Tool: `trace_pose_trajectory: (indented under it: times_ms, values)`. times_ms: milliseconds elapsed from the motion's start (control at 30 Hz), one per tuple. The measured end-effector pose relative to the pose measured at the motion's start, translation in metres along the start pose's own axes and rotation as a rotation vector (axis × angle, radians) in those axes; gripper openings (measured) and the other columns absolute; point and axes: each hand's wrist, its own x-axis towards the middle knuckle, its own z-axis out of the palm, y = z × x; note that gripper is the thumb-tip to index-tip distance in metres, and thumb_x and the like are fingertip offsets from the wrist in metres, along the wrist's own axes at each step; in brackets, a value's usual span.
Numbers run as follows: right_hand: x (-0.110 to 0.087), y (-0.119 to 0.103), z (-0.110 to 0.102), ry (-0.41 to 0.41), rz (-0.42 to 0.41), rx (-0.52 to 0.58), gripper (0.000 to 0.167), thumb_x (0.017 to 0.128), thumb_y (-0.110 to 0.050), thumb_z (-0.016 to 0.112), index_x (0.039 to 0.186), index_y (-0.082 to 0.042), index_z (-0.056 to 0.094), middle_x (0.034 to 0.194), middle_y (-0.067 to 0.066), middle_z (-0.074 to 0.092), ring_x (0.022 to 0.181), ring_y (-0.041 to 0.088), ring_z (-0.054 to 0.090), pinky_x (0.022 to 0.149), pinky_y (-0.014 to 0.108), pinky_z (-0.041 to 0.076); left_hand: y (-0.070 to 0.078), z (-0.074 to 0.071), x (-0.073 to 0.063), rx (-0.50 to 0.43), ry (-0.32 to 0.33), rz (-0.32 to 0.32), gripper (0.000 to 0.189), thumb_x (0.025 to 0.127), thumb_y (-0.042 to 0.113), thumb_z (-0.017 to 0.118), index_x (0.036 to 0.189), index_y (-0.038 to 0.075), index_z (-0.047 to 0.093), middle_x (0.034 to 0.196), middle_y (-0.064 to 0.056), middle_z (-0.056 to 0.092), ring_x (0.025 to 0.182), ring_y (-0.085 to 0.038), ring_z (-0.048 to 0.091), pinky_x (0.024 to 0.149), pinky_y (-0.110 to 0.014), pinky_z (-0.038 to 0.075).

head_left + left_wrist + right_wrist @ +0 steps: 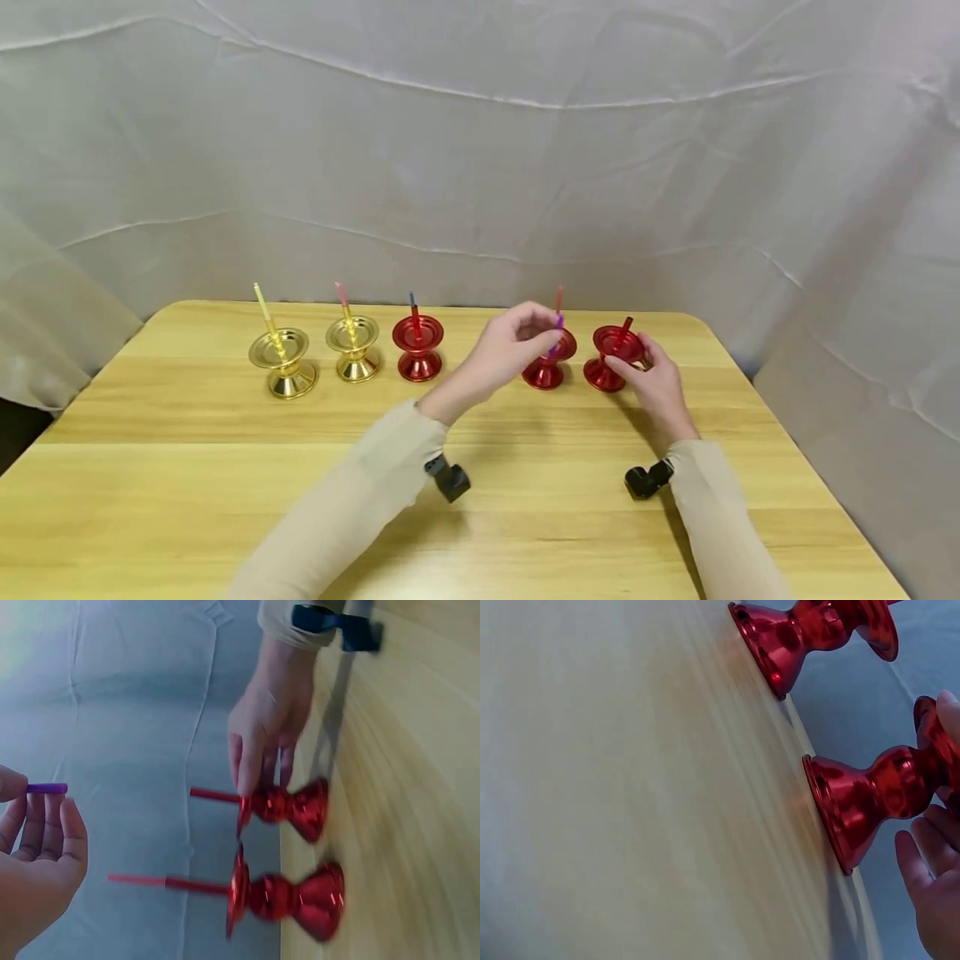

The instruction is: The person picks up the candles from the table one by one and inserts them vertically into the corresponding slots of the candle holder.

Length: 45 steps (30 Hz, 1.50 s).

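My left hand [517, 335] pinches a short purple candle [49, 788] between thumb and fingers, raised in front of a red candle holder [543, 375] that carries a thin pink-red candle [559, 298]. At the far right of the row, my right hand [658, 385] holds another red candle holder [602, 377] by its dish, thumb in front and fingers behind. That holder's upright tube [214, 794] shows no candle in it. Its flared base [844, 814] stands on the table in the right wrist view.
Left along the row stand a red holder [420, 365] with a blue candle [412, 298], a gold holder [358, 367] with a pink candle [341, 293], and a gold holder [292, 382] with a yellow candle [261, 300]. Pale cloth [450, 167] hangs behind the wooden table [525, 517].
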Motion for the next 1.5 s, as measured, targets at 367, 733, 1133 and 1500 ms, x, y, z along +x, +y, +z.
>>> trace_pose_trajectory:
  times_ms: [367, 733, 1133, 1500]
  values:
    - [0.001, -0.003, 0.012, 0.016, 0.027, 0.096, 0.082, 0.086, -0.023, 0.075, 0.149, 0.001, 0.029, 0.139, 0.021, 0.05, 0.125, 0.028, 0.048, 0.101, 0.03, 0.042, -0.002, 0.049, 0.056, 0.039, 0.104, 0.088, 0.016, 0.094, 0.008, 0.063, 0.108, 0.0, 0.064, 0.094, -0.004, 0.066, 0.085, -0.01, 0.061, 0.077, -0.018, 0.051]
    - [0.001, -0.001, 0.009, -0.022, 0.038, 0.081, 0.083, 0.088, -0.022, 0.073, 0.15, 0.003, 0.024, 0.142, 0.021, 0.045, 0.128, 0.029, 0.046, 0.104, 0.038, 0.04, -0.033, 0.078, 0.093, 0.258, 0.132, 0.105, 0.015, 0.095, 0.009, 0.062, 0.107, 0.001, 0.065, 0.097, -0.008, 0.068, 0.086, -0.012, 0.063, 0.076, -0.013, 0.048]
    - [0.001, 0.006, 0.01, -0.042, 0.028, 0.117, 0.081, 0.089, -0.021, 0.072, 0.151, 0.0, 0.024, 0.144, 0.018, 0.044, 0.129, 0.026, 0.045, 0.104, 0.035, 0.04, -0.045, 0.098, 0.098, 0.338, 0.175, 0.1, 0.012, 0.095, 0.007, 0.062, 0.105, 0.001, 0.065, 0.095, -0.007, 0.069, 0.084, -0.013, 0.063, 0.074, -0.012, 0.048]
    - [0.001, 0.002, 0.004, -0.037, -0.003, 0.116, 0.076, 0.089, -0.023, 0.072, 0.149, -0.004, 0.03, 0.14, 0.017, 0.05, 0.126, 0.026, 0.049, 0.1, 0.032, 0.044, -0.047, 0.101, 0.104, 0.369, 0.199, 0.098, 0.013, 0.095, 0.007, 0.061, 0.106, 0.001, 0.065, 0.096, -0.01, 0.069, 0.086, -0.015, 0.063, 0.075, -0.014, 0.049]
